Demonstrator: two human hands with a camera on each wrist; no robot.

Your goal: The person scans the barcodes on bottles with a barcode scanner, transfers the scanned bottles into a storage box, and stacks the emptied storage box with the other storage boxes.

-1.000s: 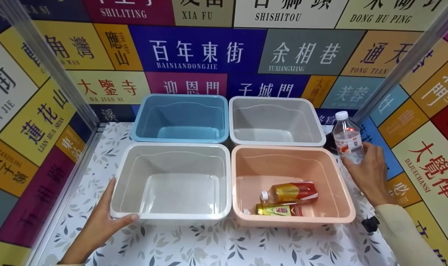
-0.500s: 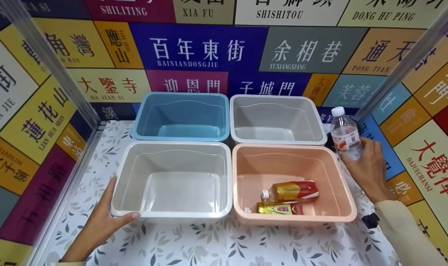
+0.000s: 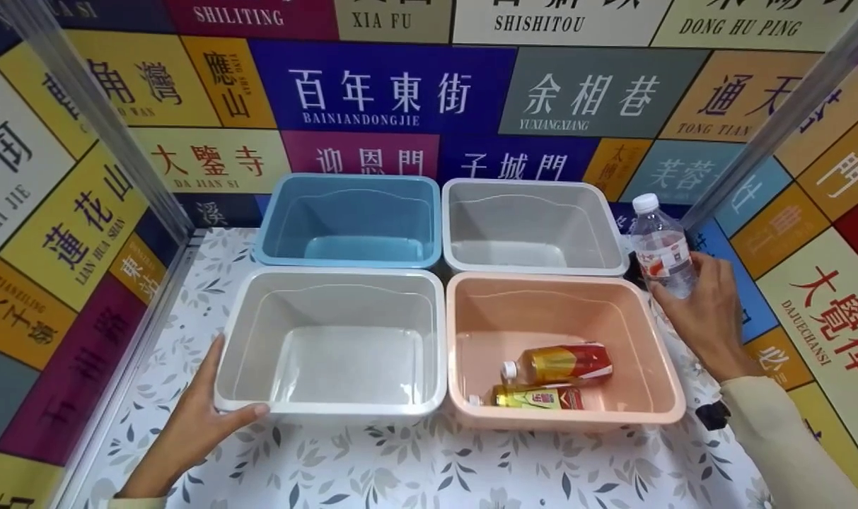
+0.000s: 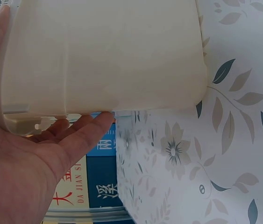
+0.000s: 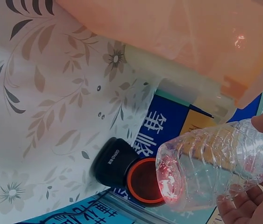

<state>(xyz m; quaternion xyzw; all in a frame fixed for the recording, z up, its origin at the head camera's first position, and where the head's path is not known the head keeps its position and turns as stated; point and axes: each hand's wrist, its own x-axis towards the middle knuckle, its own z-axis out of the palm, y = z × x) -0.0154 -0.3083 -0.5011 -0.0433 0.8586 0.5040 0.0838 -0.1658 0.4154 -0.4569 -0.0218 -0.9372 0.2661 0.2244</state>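
A clear plastic bottle (image 3: 663, 253) with a white cap and a printed label is in my right hand (image 3: 711, 314), which grips its lower part from the right, beside the peach bin (image 3: 566, 417). In the right wrist view the bottle's base (image 5: 168, 179) glows red close in front of a black scanner (image 5: 115, 161) with an orange ring. My left hand (image 3: 192, 417) rests on the front left corner of the white bin (image 3: 329, 409), thumb along the front rim and straight fingers along the left side. A red-and-yellow drink bottle (image 3: 570, 363) and a yellow-labelled bottle (image 3: 535, 398) lie inside the peach bin.
Behind stand a blue bin (image 3: 344, 265) and a grey bin (image 3: 535, 270), side by side. All the bins sit on a leaf-patterned tabletop (image 3: 372, 466). Printed wall panels (image 3: 372, 85) and metal posts (image 3: 761, 120) enclose the back and sides.
The bottle in my right hand has shifted slightly up and left in the head view, and the red light on it there has gone. My left hand stays on the white bin.
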